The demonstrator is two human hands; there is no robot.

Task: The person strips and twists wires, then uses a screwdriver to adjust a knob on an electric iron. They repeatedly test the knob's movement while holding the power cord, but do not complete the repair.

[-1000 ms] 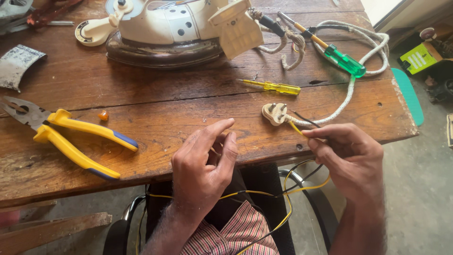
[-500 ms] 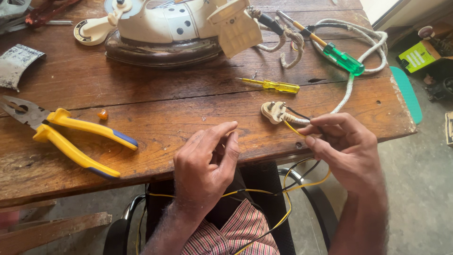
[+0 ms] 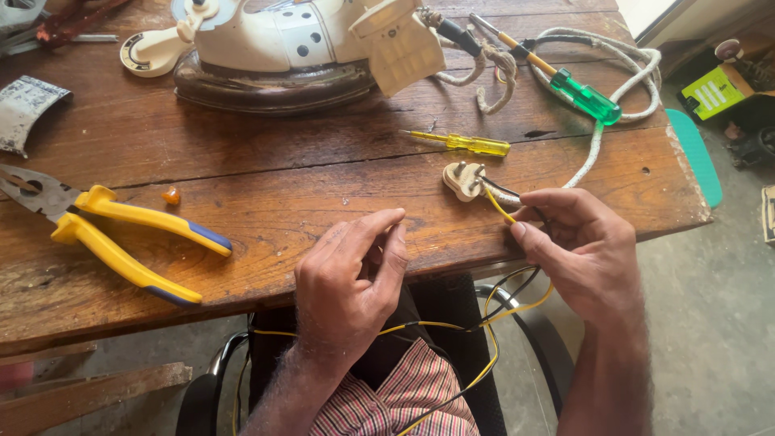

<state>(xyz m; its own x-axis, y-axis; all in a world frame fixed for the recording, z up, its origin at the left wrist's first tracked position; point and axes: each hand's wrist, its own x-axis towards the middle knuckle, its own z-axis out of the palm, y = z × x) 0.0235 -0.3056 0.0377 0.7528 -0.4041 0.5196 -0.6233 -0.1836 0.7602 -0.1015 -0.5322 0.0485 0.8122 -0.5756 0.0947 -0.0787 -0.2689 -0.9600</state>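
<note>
Wiring at the plug looks only partly done, by my reading: the plug lies open-backed on the surface, just beyond your right hand, with loose yellow and black leads hanging below the edge toward your lap. Your right grip is pinched narrow on the yellow wire right beside the plug. Your left hand, left of the plug, curls loosely; whether it holds anything, I cannot tell.
</note>
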